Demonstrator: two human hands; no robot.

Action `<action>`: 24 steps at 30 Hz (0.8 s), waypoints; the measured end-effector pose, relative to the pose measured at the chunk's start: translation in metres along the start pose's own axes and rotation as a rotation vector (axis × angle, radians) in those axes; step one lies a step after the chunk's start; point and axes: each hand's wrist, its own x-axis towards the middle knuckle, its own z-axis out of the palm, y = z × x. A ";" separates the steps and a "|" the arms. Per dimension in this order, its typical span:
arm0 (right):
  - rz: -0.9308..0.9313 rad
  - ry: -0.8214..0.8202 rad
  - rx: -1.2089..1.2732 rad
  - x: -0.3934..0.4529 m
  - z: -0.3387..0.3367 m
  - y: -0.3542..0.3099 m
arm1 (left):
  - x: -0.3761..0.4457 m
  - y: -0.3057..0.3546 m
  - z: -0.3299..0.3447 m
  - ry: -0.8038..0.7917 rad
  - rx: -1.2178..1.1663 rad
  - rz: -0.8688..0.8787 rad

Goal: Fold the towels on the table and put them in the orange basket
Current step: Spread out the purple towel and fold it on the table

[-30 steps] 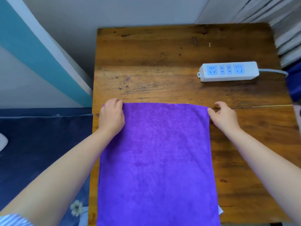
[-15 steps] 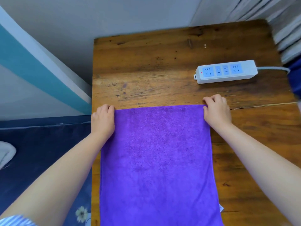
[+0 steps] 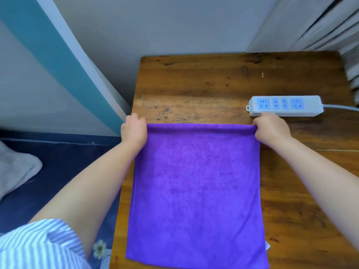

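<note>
A worn brown wooden desk (image 3: 194,90) with dark knots and scratches stands against a pale grey wall (image 3: 165,24). To the left, a teal diagonal band (image 3: 58,61) crosses a lighter wall. Dark blue fabric (image 3: 64,171) lies below, with a white fluffy cloth (image 3: 15,167) on it. Pale pleated curtains (image 3: 310,24) hang at upper right.

Towel (image 3: 196,191) solid purple; bench (image 3: 194,84) dark-streaked brown wood; power strip (image 3: 285,105) white, blue sockets; sleeve (image 3: 38,247) blue-white striped.

purple towel (image 3: 196,191): far edge now rolled, apparently lifted off bench (image 3: 194,90) | left hand (image 3: 134,131), right hand (image 3: 272,131): fists closed on corners, nearer power strip (image 3: 285,105)
</note>
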 end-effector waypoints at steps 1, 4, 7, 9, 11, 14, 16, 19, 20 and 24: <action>0.023 0.071 0.029 0.002 -0.006 -0.001 | 0.002 0.000 -0.007 0.048 -0.011 -0.007; 0.062 0.297 0.117 0.005 -0.024 -0.005 | 0.006 0.000 -0.025 0.148 -0.073 -0.033; 0.058 0.460 0.197 -0.011 -0.034 -0.007 | -0.007 -0.001 -0.035 0.213 -0.138 -0.039; 0.055 0.473 0.202 -0.031 -0.031 -0.004 | -0.024 -0.005 -0.032 0.231 -0.157 -0.009; 0.064 0.475 0.220 -0.057 -0.019 0.001 | -0.046 -0.017 -0.021 0.231 -0.158 0.046; 0.061 0.500 0.242 -0.101 0.004 0.007 | -0.083 -0.040 0.002 0.215 -0.197 0.145; 0.041 0.527 0.245 -0.128 0.020 0.008 | -0.105 -0.052 0.015 0.198 -0.211 0.217; 0.002 0.577 0.255 -0.167 0.041 0.006 | -0.137 -0.067 0.029 0.164 -0.219 0.300; -0.006 0.595 0.245 -0.181 0.048 0.004 | -0.150 -0.071 0.033 0.162 -0.224 0.328; 0.010 0.653 0.235 -0.214 0.066 0.002 | -0.177 -0.076 0.044 0.180 -0.239 0.426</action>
